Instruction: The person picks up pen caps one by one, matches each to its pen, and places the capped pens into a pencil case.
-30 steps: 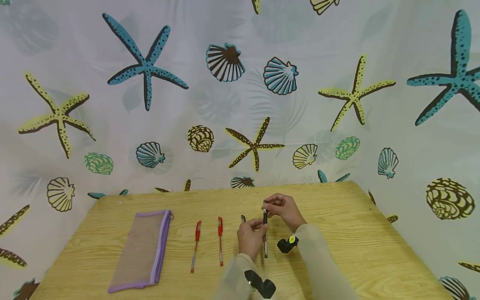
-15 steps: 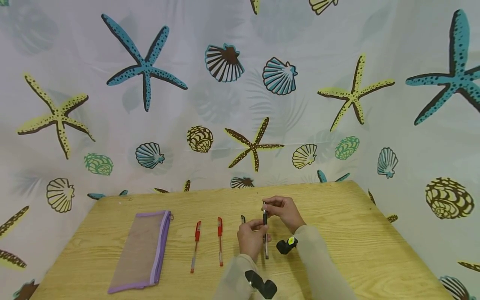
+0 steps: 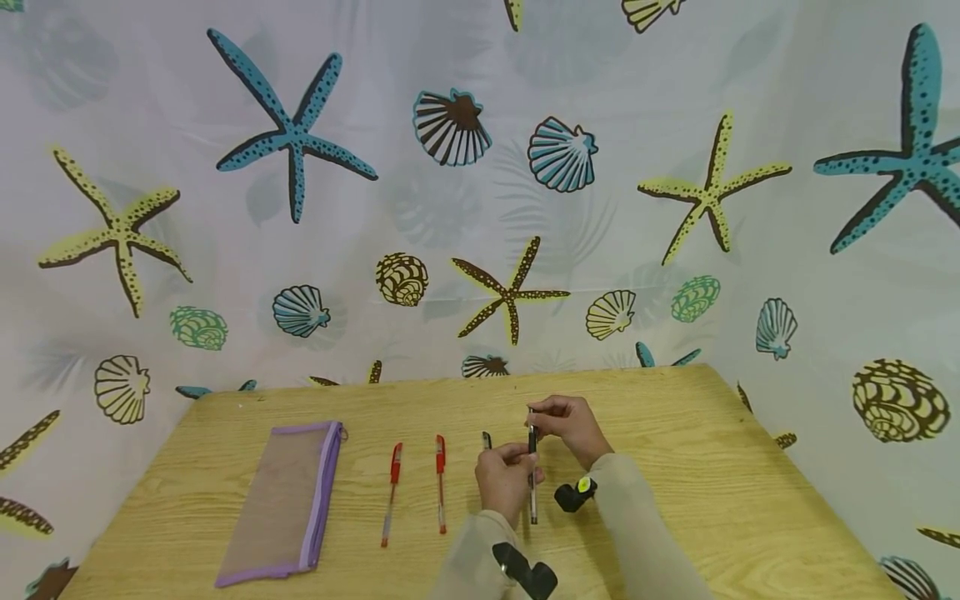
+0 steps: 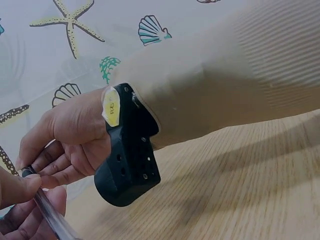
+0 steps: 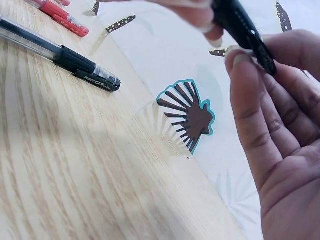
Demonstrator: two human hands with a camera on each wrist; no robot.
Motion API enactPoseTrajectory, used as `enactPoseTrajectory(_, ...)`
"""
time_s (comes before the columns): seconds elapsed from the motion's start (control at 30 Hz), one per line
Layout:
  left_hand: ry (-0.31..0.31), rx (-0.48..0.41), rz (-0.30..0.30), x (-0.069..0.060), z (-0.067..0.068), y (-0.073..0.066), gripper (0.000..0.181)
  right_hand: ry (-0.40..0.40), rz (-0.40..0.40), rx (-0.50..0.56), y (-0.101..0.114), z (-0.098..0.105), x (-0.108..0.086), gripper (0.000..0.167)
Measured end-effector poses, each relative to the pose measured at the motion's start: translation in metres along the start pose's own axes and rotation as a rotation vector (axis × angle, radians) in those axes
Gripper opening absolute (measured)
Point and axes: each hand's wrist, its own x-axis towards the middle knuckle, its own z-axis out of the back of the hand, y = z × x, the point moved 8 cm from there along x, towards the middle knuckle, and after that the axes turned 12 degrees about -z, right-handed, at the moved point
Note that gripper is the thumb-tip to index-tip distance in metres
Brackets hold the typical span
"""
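A black gel pen is held off the table between both hands in the head view. My left hand grips its barrel around the middle, while my right hand pinches its far, black end between thumb and fingers. In the right wrist view the dark end of this pen sits at the right hand's fingertips. The left wrist view catches the clear barrel beside the left thumb. Another black pen lies on the table, mostly hidden behind the left hand in the head view.
Two red pens lie side by side left of the hands. Farther left is a flat mesh pouch with purple edging. The wooden table meets a patterned curtain at the back and right.
The held pen and the right hand have shifted very slightly toward the person. The left hand's grip looks the same, and the things on the table have stayed put.
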Motion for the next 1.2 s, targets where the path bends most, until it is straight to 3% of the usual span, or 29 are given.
enactPoseTrajectory(0.4, -0.035, -0.043, 0.002, -0.0010, -0.0012, 0.0021, 0.018, -0.007, 0.015, 0.000, 0.0012, -0.0001, -0.0024, 0.025)
enactPoseTrajectory(1.2, -0.032, -0.069, 0.013, -0.0010, -0.0042, 0.0054, 0.017, -0.011, 0.013, -0.010, 0.0028, 0.0023, -0.0056, 0.029)
